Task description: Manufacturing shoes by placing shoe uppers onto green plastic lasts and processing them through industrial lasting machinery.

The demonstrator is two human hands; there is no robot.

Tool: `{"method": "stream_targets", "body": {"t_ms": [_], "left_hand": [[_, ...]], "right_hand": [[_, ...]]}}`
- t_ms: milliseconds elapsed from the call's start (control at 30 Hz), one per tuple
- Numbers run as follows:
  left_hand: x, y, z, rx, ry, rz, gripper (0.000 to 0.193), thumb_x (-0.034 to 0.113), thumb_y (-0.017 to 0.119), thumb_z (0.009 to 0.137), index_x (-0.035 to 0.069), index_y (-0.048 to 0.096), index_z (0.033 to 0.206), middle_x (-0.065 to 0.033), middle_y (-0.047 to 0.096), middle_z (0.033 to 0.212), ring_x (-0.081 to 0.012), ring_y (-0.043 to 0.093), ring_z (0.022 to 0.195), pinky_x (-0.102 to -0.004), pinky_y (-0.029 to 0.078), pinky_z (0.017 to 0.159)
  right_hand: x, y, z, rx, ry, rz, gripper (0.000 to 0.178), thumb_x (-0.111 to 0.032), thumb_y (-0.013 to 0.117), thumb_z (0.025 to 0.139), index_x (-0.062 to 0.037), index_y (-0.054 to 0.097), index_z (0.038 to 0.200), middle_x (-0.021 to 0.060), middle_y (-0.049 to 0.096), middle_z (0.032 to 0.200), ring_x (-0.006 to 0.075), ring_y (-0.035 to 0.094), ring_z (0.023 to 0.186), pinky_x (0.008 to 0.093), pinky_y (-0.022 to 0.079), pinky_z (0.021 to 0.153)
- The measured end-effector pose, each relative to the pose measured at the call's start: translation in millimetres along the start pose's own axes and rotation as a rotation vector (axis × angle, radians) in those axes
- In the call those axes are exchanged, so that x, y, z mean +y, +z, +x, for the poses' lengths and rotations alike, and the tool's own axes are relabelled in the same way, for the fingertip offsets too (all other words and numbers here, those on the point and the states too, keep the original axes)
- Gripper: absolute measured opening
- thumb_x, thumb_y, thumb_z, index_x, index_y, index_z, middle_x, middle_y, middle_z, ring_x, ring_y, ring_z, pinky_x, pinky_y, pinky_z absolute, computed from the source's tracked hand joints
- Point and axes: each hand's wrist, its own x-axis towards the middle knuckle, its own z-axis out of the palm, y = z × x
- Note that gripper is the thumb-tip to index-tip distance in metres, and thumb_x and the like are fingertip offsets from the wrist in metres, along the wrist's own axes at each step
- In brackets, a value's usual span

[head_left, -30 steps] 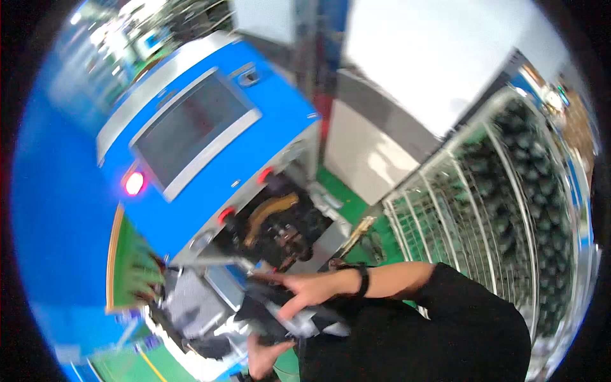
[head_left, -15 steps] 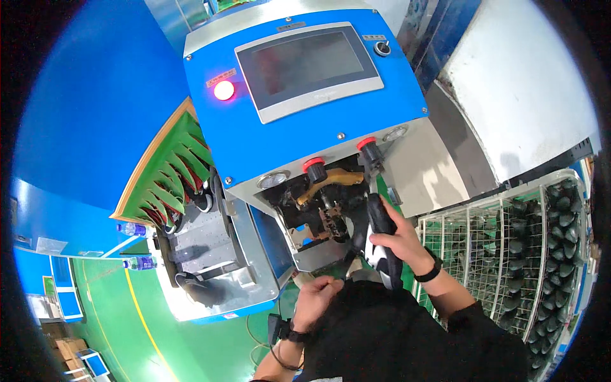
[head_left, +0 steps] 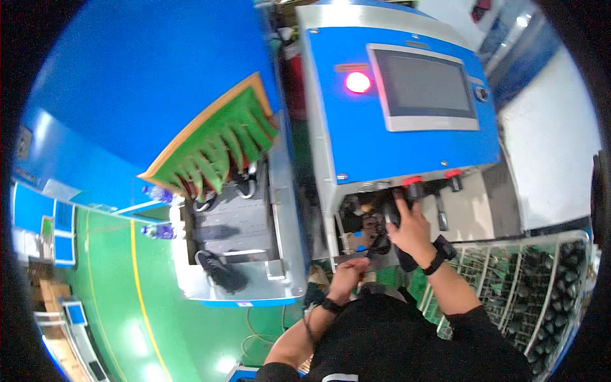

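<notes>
My right hand (head_left: 412, 234) reaches up under the front of a blue machine (head_left: 331, 127), its fingers around a black shoe (head_left: 392, 214). Motion smears the shoe, and the hand covers much of it. Right beside them are the machine's dark working parts (head_left: 372, 226) and a red-topped black knob (head_left: 414, 188). Lower and to the left, my left hand (head_left: 347, 279) is closed, fingertips together at the machine's lower edge. What it grips, if anything, I cannot make out.
Left of the machine, a conveyor (head_left: 232, 223) carries a dark shoe (head_left: 221, 271) and others behind green curtain strips (head_left: 223, 153). Two bottles, one a purple-labelled bottle (head_left: 159, 232), are beside it. At right stands a white wire rack (head_left: 509, 280) of black shoe-like pieces. A red lamp (head_left: 358, 82) glows.
The view has swung left, so the machine sits further right in the picture. My right hand has brought the shoe from in front of the machine up to its opening. My left hand stays closed.
</notes>
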Motion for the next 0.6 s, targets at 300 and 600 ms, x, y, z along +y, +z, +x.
{"method": "stream_targets", "body": {"t_ms": [300,600], "left_hand": [[33.0,-17.1,-11.1,-0.100,-0.116,0.241,0.029,0.026,0.055,0.098,0.001,0.068,0.093,-0.0032,0.060,0.068,-0.0131,0.053,0.059,-0.0294,0.042,0.057],[48.8,3.8,-33.4,-0.415,-0.088,0.428,0.033,0.030,0.049,0.100,0.005,0.065,0.114,-0.0043,0.067,0.079,-0.0178,0.062,0.069,-0.0318,0.048,0.064]], "right_hand": [[-3.1,23.9,-16.9,0.240,-0.027,0.019,0.090,-0.026,0.073,0.082,-0.0187,0.025,0.158,0.0353,0.043,0.128,0.0486,0.062,0.089,0.0506,0.054,0.071],[5.0,25.8,-99.9,0.488,-0.174,0.219,0.088,-0.028,0.072,0.086,-0.0184,0.024,0.158,0.0340,0.037,0.143,0.0463,0.044,0.133,0.0561,0.036,0.110]]}}
